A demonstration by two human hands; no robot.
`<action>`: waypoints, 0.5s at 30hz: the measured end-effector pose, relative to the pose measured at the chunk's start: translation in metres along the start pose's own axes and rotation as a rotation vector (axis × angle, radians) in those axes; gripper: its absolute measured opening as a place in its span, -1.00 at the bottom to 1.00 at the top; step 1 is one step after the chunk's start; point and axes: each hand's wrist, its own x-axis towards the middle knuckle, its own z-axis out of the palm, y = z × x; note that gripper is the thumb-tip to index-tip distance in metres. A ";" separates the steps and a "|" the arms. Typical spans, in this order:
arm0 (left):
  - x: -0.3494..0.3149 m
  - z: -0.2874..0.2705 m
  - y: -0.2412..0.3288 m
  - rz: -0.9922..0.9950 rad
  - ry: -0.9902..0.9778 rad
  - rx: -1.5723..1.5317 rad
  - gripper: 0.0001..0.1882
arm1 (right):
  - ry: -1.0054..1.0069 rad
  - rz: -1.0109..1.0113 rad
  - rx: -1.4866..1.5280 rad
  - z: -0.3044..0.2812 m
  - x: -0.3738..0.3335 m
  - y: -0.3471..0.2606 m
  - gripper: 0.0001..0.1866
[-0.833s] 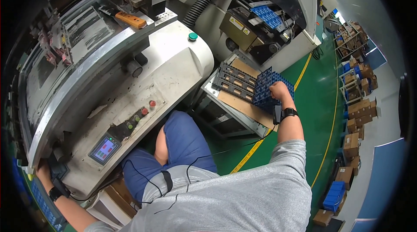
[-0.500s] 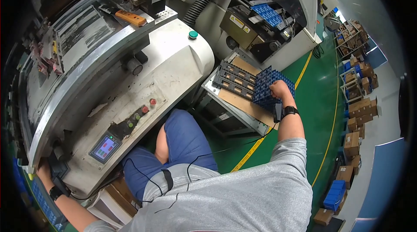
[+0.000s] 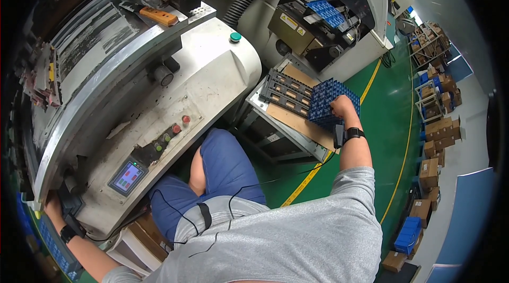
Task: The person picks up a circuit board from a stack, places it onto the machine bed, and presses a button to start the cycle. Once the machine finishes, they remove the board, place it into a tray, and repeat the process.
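Note:
My right hand (image 3: 343,107) is closed with curled fingers on the edge of a blue circuit-board panel at the top of a stack of blue circuit-board panels (image 3: 322,107). The stack rests at the right end of a small side table, beside a black slotted tray (image 3: 287,95). My left hand (image 3: 53,207) reaches to the lower left corner of the white machine (image 3: 212,65); its fingers are mostly hidden there. Each wrist wears a black band.
Brown board (image 3: 302,125) lies under the tray. The machine carries a small touch screen (image 3: 128,178), a red button (image 3: 176,128) and a green button (image 3: 235,37). An orange-handled scraper (image 3: 159,16) lies on its frame. Another blue panel (image 3: 325,13) sits in the machine behind.
The blue panel at my right hand stood tilted away from the others and now lies in line with the stack. The squeegee parts at the machine's left have shifted. My left hand stays put.

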 end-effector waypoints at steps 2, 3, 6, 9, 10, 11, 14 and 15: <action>-0.005 -0.006 -0.006 -0.016 0.023 0.000 -0.75 | 0.191 -0.060 -0.094 0.006 -0.023 -0.027 -0.72; -0.006 -0.006 -0.007 -0.027 0.051 -0.017 -0.75 | 0.396 -0.107 -0.189 0.001 -0.042 -0.048 -0.69; 0.001 0.011 -0.013 0.071 0.113 -0.093 -0.76 | 0.318 -0.256 -0.120 -0.006 -0.076 -0.101 -0.65; 0.002 0.025 -0.023 0.122 0.042 0.069 -0.75 | 0.216 -0.543 -0.029 0.021 -0.107 -0.169 -0.70; 0.003 0.029 -0.013 0.133 0.104 0.021 -0.74 | 0.198 -0.684 -0.027 0.035 -0.110 -0.185 -0.71; 0.005 0.026 -0.013 0.129 0.119 0.033 -0.74 | 0.171 -0.776 -0.032 0.055 -0.117 -0.207 -0.72; -0.022 0.002 -0.058 0.199 -0.004 0.387 -0.73 | 0.048 -1.118 -0.066 0.124 -0.143 -0.289 -0.72; -0.028 -0.007 -0.079 0.211 0.026 0.502 -0.72 | 0.034 -1.185 -0.031 0.160 -0.145 -0.309 -0.72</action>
